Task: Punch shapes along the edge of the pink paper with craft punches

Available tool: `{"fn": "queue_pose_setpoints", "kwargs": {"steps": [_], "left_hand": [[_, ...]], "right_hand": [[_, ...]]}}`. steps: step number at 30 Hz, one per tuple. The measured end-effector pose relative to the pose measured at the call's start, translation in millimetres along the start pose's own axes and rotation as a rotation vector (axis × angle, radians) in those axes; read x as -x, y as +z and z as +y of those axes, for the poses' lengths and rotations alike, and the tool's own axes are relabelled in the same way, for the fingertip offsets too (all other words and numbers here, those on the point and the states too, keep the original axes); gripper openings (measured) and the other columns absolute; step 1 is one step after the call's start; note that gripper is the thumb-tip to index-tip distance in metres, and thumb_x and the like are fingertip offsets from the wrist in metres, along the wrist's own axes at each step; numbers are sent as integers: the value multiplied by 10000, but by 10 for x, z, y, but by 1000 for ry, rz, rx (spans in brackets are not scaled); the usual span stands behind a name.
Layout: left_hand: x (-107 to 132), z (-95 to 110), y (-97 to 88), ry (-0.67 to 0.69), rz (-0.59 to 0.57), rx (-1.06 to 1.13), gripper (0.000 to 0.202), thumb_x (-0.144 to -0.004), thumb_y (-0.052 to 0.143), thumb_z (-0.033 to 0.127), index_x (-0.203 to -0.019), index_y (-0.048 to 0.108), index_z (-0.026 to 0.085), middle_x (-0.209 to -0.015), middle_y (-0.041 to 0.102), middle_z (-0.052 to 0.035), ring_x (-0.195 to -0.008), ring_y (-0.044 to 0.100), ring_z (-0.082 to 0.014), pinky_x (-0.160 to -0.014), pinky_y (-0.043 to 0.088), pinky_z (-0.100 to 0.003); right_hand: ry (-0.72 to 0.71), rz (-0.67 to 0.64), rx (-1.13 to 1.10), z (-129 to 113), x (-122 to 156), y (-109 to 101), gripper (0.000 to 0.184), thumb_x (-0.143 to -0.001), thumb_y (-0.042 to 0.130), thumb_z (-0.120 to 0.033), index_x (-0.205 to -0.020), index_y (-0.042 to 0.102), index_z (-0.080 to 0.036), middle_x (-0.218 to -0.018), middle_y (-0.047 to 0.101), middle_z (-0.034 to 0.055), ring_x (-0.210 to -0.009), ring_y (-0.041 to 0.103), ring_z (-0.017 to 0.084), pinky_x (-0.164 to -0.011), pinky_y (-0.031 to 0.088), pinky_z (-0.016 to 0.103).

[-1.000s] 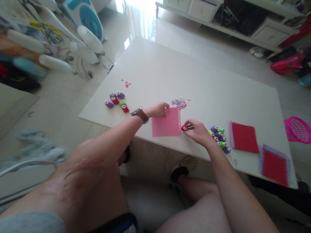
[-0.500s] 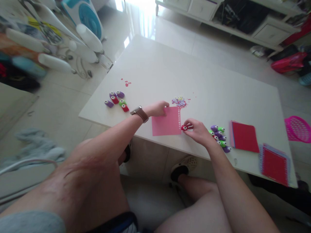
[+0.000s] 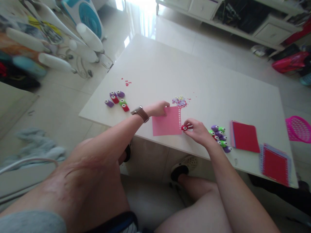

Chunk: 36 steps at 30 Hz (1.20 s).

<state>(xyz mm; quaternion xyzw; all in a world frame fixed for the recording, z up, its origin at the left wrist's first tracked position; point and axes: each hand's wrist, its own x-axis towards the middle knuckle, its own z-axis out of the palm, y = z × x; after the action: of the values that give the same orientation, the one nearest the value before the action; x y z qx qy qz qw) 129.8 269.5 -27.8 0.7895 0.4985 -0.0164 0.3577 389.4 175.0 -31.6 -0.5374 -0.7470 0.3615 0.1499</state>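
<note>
Right hand: thumb and fingers clamped on a red punch, which sits at the near right edge of the pink paper. Left hand: lies over the paper's far left corner, hiding it; pinching or only pressing, cannot tell. Row of holes along the paper's right edge. Just beyond the left fingertips, paper bits. Right of the right hand, punches, partly covered by its wrist; farther right, red cards. Well left of the left hand, more punches.
</note>
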Motion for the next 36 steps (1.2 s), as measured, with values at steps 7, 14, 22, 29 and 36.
{"fn": "queue_pose_setpoints", "kwargs": {"steps": [7, 14, 22, 29, 36], "left_hand": [[-33, -33, 31, 6, 6, 16, 537, -762, 642, 214, -1300, 643, 211, -1075, 735, -49, -895, 664, -201, -703, 455, -261], [-31, -56, 83, 36, 63, 20, 504, -766, 636, 219, -1268, 605, 232, -1183, 693, -70, -1004, 648, -226, -783, 480, -297], [81, 233, 320, 158, 108, -74, 271, -782, 688, 314, -1026, 651, 202, -1046, 699, -79, -940, 638, -235, -755, 451, -322], [78, 253, 551, 182, 41, -102, 286, -752, 730, 432, -929, 689, 212, -924, 735, -59, -815, 654, -223, -627, 390, -315], [79, 262, 534, 189, 30, -109, 300, -766, 709, 450, -952, 688, 215, -979, 754, -78, -856, 675, -245, -651, 412, -327]], "right_hand": [[-9, -15, 4, -20, 6, 7, 87, -795, 632, -153, -864, 638, -204, -910, 687, 50, -867, 667, 209, -830, 554, 342], [40, -120, 88, -90, 27, -5, 132, -777, 619, -117, -863, 666, -205, -884, 703, 27, -858, 646, 196, -813, 491, 307], [40, -137, 95, -114, 36, -3, 157, -753, 624, -95, -856, 657, -209, -872, 706, 13, -837, 646, 184, -776, 469, 286], [54, -142, 12, -96, 28, -7, 132, -781, 658, -146, -887, 693, -215, -916, 737, 23, -893, 686, 200, -843, 511, 316], [262, -161, -161, -72, 37, -106, 258, -808, 759, -423, -930, 698, -204, -986, 771, 76, -921, 725, 240, -820, 565, 350]]}}
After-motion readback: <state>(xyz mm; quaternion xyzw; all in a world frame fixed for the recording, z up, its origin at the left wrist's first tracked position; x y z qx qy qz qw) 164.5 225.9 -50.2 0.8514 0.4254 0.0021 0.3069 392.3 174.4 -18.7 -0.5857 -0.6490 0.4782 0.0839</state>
